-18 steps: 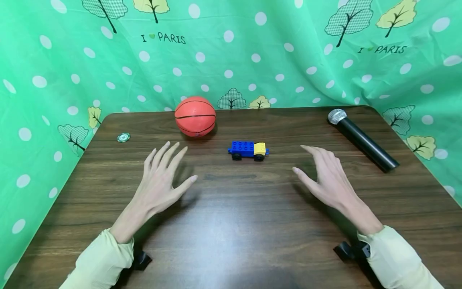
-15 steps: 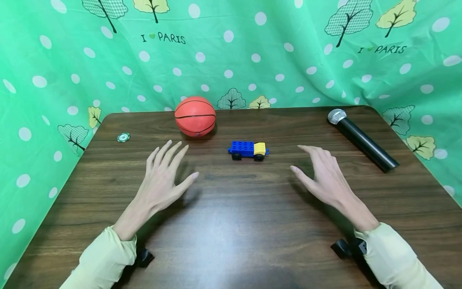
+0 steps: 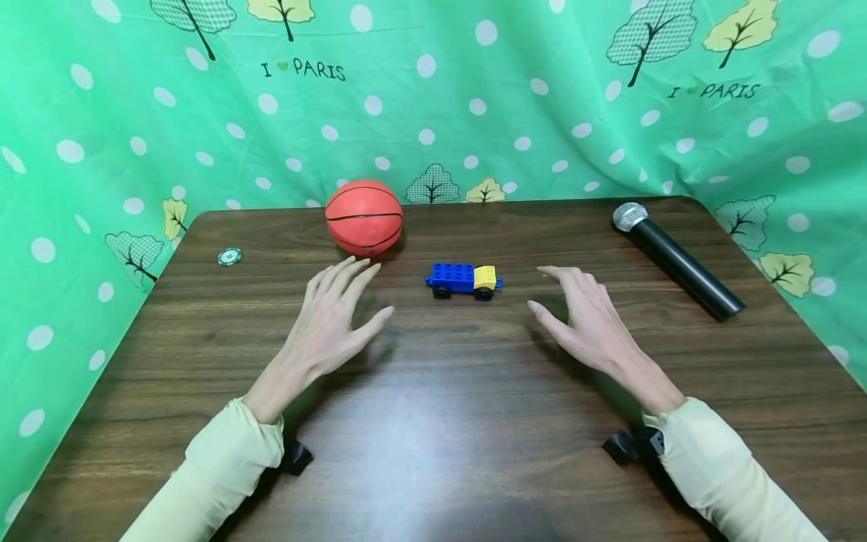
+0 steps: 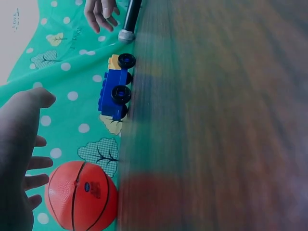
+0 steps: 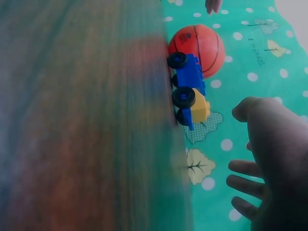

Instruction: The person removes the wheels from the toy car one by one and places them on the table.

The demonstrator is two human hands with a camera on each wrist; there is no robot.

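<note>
Two hands flank one toy car on the table.
Left hand (image 3: 330, 324) and right hand (image 3: 584, 322): both spread, fingers straight, gripping nothing. One blue-and-yellow toy car (image 3: 463, 280) stands between them, untouched. Also one basketball (image 3: 363, 217), one microphone (image 3: 677, 260), one green chip (image 3: 229, 257) on the table (image 3: 447, 421).

A dark wood-grain tabletop (image 3: 433, 421) with rounded far corners reflects soft overhead light. Behind and beside it hangs a green curtain (image 3: 474, 98) with white dots, leafy trees and the words "I love Paris", apparently fabric, creased in folds.
</note>
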